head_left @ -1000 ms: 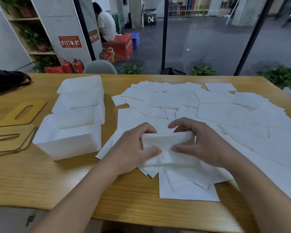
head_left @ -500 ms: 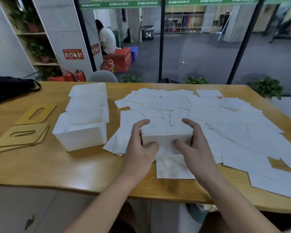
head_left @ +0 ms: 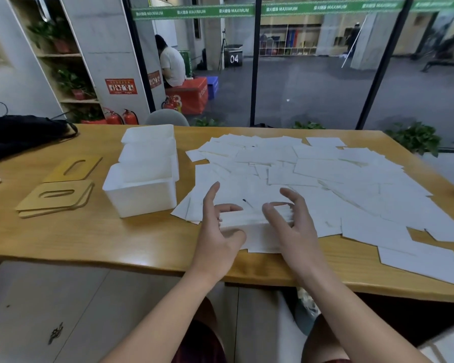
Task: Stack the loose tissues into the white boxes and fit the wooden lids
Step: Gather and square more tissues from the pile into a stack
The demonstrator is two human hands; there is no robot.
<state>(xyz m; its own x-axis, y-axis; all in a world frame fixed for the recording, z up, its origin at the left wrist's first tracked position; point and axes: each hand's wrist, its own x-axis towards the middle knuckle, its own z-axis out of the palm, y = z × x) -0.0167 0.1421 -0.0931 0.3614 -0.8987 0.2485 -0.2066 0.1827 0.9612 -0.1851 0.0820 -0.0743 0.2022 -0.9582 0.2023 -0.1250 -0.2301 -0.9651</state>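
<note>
Tissue stack [head_left: 254, 218]: it sits near the front edge of the table [head_left: 89, 231], between your two hands, on top of a few loose sheets. Its long edges look roughly squared, but I cannot tell how many sheets it holds.
Left hand [head_left: 218, 231]: your thumb and curled fingers bracket the left end of the stack, index finger raised; the hold looks light, more a squaring touch than a firm clamp.
Right hand [head_left: 291, 224]: your fingers curl over the right end and your thumb presses the near face, so you grip it from that side.
Risk, lifting: if you raise it with such a loose pinch at the ends, the middle may sag and the lower sheets may slide out.
Risk, stray sheets: the loose tissues [head_left: 325, 174] under and beside the stack may cling and ride along, then catch on the box rim.
Nearest white box [head_left: 142, 195]: it stands open just left of your hands, with more boxes behind it; a stack wider than the opening could buckle, and a nudge may shove the light box.
Wooden lids [head_left: 55, 197]: they lie well left of the boxes; an overfilled box would probably keep one from seating.
</note>
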